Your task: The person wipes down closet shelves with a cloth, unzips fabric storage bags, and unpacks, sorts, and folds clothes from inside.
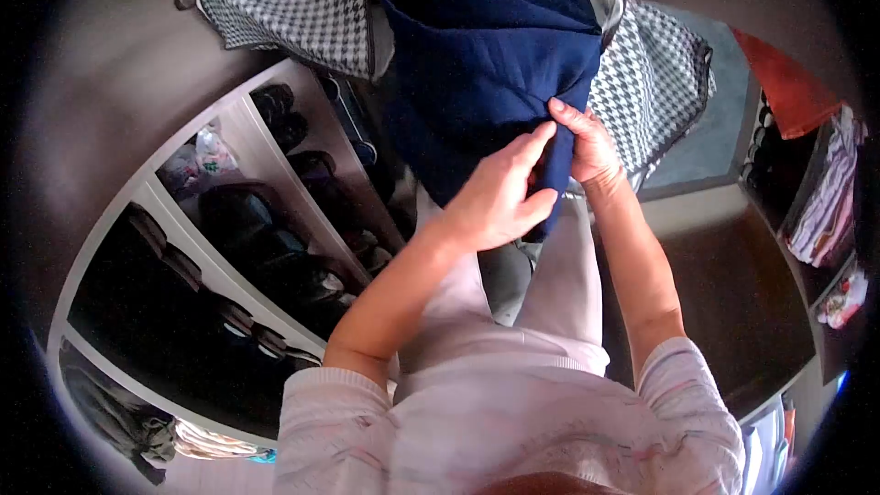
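Well, the left hand (500, 188) and right hand (594, 142) are gripping the navy cloth (486, 64) at its five-o'clock edge, apparently working a fold, and shifting it would be calling for even tension between both grips. Beyond, houndstooth fabric (280, 9) is spreading towards eleven and one o'clock, its top running out of view; the cloth is hiding some fingers, and shadow is blurring the nine-o'clock shelves (295, 179).

Navy-blue cloth (477, 73) at the grip; black-and-white houndstooth fabric (642, 92) beyond it; orange-red cloth (788, 82) rightward.
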### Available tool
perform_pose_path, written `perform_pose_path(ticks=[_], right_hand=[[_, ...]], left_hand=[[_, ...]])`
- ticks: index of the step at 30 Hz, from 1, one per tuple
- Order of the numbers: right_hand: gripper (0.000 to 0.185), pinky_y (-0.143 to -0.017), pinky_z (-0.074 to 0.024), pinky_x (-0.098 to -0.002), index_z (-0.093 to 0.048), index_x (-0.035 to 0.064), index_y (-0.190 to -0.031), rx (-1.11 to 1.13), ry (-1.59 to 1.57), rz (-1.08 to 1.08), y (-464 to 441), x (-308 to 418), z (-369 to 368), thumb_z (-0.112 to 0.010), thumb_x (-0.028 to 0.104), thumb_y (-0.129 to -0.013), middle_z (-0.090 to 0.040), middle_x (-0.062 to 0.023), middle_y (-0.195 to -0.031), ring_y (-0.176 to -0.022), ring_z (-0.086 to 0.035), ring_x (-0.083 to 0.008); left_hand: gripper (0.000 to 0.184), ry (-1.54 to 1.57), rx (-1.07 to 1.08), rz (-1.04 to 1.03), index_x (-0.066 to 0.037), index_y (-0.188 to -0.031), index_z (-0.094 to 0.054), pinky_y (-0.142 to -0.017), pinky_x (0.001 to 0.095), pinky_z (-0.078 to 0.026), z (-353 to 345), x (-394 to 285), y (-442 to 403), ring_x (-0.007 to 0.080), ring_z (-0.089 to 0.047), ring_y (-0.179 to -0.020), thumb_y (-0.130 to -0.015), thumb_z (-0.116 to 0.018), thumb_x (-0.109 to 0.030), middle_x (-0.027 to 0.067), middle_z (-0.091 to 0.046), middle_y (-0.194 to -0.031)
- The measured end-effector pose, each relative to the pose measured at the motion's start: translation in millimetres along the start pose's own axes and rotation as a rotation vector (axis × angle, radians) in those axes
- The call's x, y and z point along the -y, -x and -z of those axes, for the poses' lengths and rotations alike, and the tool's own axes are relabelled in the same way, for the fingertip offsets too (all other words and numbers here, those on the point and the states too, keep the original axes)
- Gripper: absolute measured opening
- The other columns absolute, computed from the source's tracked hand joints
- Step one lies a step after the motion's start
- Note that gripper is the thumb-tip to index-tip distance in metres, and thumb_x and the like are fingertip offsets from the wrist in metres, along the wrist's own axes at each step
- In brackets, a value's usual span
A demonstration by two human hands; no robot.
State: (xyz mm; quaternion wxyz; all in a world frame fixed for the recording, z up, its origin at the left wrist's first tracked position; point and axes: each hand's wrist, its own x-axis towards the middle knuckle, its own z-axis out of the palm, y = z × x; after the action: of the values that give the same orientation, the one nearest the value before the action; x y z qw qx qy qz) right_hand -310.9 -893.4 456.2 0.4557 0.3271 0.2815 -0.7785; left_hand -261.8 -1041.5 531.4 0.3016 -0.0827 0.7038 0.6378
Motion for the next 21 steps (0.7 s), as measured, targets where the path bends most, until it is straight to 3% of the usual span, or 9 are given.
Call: perform_pose_path(ticks=[2, 6, 9, 12, 14, 17, 18, 19, 21], right_hand=[[0.035, -0.082, -0.0458, -0.0328, -0.053, 0.0038, -0.11, -0.075, 0.052, 0.101, 21.2, -7.3, 4.6, -0.063, 0.009, -0.076, -0.061, -0.0075, -0.098, -0.086, -0.059, -0.0191], [0.039, -0.086, -0.0444, -0.0362, -0.052, 0.0018, -0.112, -0.127, -0.147, 0.016, 60.4, -27.5, 39.5, -0.063, 0.009, -0.075, -0.06, -0.0099, -0.101, -0.091, -0.058, -0.022], [0.042, -0.085, -0.0453, -0.0373, -0.051, -0.0004, -0.11, -0.18, -0.201, -0.025, 90.6, -36.3, 42.1, -0.066, 0.012, -0.073, -0.06, -0.0113, -0.099, -0.09, -0.058, -0.0231], [0.047, -0.084, -0.0455, -0.0381, -0.051, -0.0016, -0.11, -0.212, -0.13, -0.072, 114.0, -37.6, 44.0, -0.068, 0.015, -0.07, -0.061, -0.0123, -0.097, -0.09, -0.058, -0.0239], [0.047, -0.082, -0.0463, -0.0361, -0.051, -0.0031, -0.108, -0.221, -0.132, -0.069, 125.4, -37.2, 41.3, -0.068, 0.017, -0.069, -0.062, -0.0125, -0.094, -0.087, -0.059, -0.0236], [0.05, -0.08, -0.0471, -0.0334, -0.052, -0.0042, -0.108, -0.457, 0.068, 0.004, 138.9, -46.4, 70.7, -0.068, 0.023, -0.069, -0.061, -0.0137, -0.095, -0.083, -0.06, -0.0233], [0.051, -0.082, -0.0463, -0.0344, -0.051, -0.0058, -0.108, -0.238, -0.109, -0.081, 141.7, -35.9, 94.7, -0.066, 0.024, -0.069, -0.061, -0.015, -0.097, -0.085, -0.06, -0.0247], [0.05, -0.083, -0.0459, -0.035, -0.051, -0.0065, -0.107, -0.25, -0.161, -0.069, 142.2, -32.6, 104.1, -0.065, 0.023, -0.07, -0.061, -0.0155, -0.097, -0.086, -0.06, -0.0252], [0.052, -0.087, -0.0434, -0.0367, -0.049, -0.0057, -0.11, -0.257, -0.18, -0.029, 140.3, -33.0, 130.9, -0.064, 0.026, -0.071, -0.059, -0.0162, -0.102, -0.092, -0.057, -0.0268]], left_hand=[[0.051, 0.436, 0.176, 0.094, 0.005, -0.121, -0.041, -0.079, 0.0316, -0.047, 15.1, 14.2, 14.7, 0.0196, -0.057, -0.094, -0.074, -0.059, -0.004, 0.0162, -0.053, -0.111], [0.045, 0.604, -0.207, 0.104, 0.001, -0.12, -0.046, -0.089, 0.0311, -0.04, 69.5, 83.5, 20.0, 0.0207, -0.053, -0.102, -0.076, -0.058, -0.004, 0.0138, -0.055, -0.112], [0.073, 0.67, -0.057, 0.175, -0.002, -0.128, -0.036, -0.098, 0.0379, -0.029, 53.7, 126.4, 0.8, 0.0226, -0.04, -0.118, -0.07, -0.068, -0.034, 0.0118, -0.043, -0.128], [0.072, 0.887, 0.179, 0.216, -0.001, -0.127, -0.038, -0.094, 0.0292, -0.033, 15.1, 165.8, -21.0, 0.0196, -0.043, -0.114, -0.07, -0.069, -0.033, 0.0085, -0.047, -0.124], [0.073, 0.871, 0.073, 0.433, -0.001, -0.124, -0.04, -0.091, 0.0303, -0.036, -9.2, 174.7, -22.6, 0.0189, -0.048, -0.108, -0.067, -0.071, -0.034, 0.0066, -0.05, -0.119], [0.075, 1.122, 0.081, 0.401, -0.001, -0.124, -0.039, -0.088, 0.0339, -0.04, -27.4, 176.7, -5.7, 0.0209, -0.051, -0.103, -0.065, -0.073, -0.032, 0.0066, -0.052, -0.115], [0.074, 1.229, 0.116, 0.351, -0.002, -0.124, -0.039, -0.088, 0.0347, -0.04, -32.9, 174.0, 10.7, 0.0212, -0.051, -0.103, -0.065, -0.073, -0.031, 0.0064, -0.053, -0.115], [0.072, 1.248, -0.066, 0.373, -0.002, -0.124, -0.039, -0.088, 0.0356, -0.041, -35.9, 129.4, 20.4, 0.0229, -0.051, -0.103, -0.066, -0.073, -0.024, 0.0082, -0.052, -0.115], [0.069, 1.151, -0.066, 0.427, -0.001, -0.124, -0.039, -0.087, 0.0349, -0.041, -25.8, 111.9, 26.0, 0.0231, -0.051, -0.103, -0.067, -0.073, -0.02, 0.0091, -0.052, -0.114]])
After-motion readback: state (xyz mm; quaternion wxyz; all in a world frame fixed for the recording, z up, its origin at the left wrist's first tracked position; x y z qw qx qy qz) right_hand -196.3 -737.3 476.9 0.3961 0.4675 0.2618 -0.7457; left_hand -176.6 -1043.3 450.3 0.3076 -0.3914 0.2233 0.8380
